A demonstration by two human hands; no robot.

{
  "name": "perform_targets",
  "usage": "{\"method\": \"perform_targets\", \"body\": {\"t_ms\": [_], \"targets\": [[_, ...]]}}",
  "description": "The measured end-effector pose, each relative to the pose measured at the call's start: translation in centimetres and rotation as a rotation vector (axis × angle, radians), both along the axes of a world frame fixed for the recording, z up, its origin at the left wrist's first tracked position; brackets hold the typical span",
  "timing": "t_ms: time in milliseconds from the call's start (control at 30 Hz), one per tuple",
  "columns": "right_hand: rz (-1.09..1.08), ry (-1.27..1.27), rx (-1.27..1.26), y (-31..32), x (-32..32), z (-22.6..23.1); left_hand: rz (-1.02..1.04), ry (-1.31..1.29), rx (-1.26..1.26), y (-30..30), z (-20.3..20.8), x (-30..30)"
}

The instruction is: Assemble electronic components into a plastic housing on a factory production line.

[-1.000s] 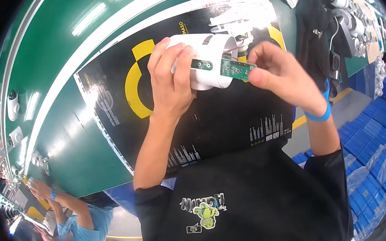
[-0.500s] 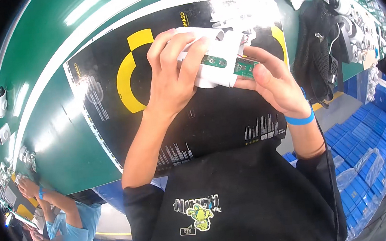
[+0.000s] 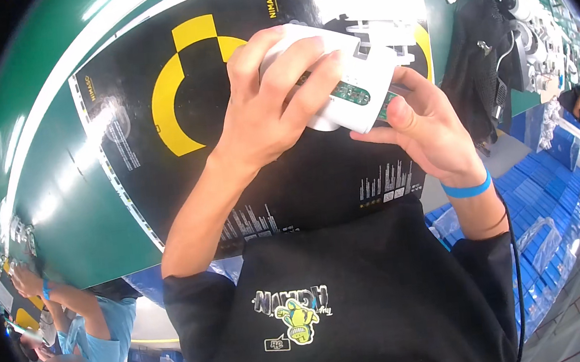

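A white plastic housing (image 3: 372,72) is gripped from above by my left hand (image 3: 275,102), its fingers bent over the top. A green circuit board shows through the housing's oval slot (image 3: 351,94). At the open right end, my right hand (image 3: 430,118) pinches a small green circuit board (image 3: 386,107) between thumb and fingers. Part of that board is hidden behind the housing's edge and my thumb. Whether the two green areas belong to one board, I cannot tell.
White plastic parts (image 3: 391,35) lie just beyond the housing on the black printed mat (image 3: 185,184). A black bag (image 3: 471,73) with a cable is at the right edge of the green table (image 3: 71,230). Blue boxes (image 3: 544,205) fill the lower right. A co-worker in blue (image 3: 112,331) sits at left.
The housing has shifted and tilted to the right, and less of the circuit board in my right hand shows outside it. White parts behind are more exposed. The whole view has shifted slightly.
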State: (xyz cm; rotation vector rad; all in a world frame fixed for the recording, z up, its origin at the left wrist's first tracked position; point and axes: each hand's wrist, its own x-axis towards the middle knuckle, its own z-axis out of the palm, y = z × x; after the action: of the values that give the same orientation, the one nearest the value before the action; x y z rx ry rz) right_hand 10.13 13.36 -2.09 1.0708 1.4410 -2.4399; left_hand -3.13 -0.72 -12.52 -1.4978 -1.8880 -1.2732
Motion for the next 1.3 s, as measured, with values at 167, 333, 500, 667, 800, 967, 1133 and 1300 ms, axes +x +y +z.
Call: {"method": "perform_targets", "body": {"t_ms": [167,333,500,667,800,967,1133,1300], "targets": [[-0.08,-0.034,0.119,-2.0,0.6,-0.7,0.013,-0.008,0.005,0.2,-0.2,0.4],[-0.367,-0.022,0.238,-5.7,0.6,-0.6,-0.024,0.049,-0.018,-0.4,-0.1,0.7],[-0.54,-0.042,-0.086,-5.3,1.9,-1.5,0.026,0.175,-0.065,-0.4,0.3,1.3],[-0.348,-0.01,-0.392,-4.2,1.9,-1.7,-0.039,0.081,-0.077,-0.9,0.4,1.6],[-0.375,0.039,-0.548,-4.2,3.4,-3.0,-0.073,-0.033,-0.124,-1.3,1.1,2.4],[-0.366,0.074,-0.656,-5.7,5.5,-2.6,-0.251,-0.042,-0.068,-2.5,1.4,3.3],[-0.33,-0.015,-0.618,-6.5,6.7,-1.6,-0.341,-0.175,-0.049,-2.2,1.7,4.2],[-0.354,-0.045,-0.42,-7.0,6.2,-2.4,-0.313,-0.194,-0.097,-2.0,0.7,3.9]]}}
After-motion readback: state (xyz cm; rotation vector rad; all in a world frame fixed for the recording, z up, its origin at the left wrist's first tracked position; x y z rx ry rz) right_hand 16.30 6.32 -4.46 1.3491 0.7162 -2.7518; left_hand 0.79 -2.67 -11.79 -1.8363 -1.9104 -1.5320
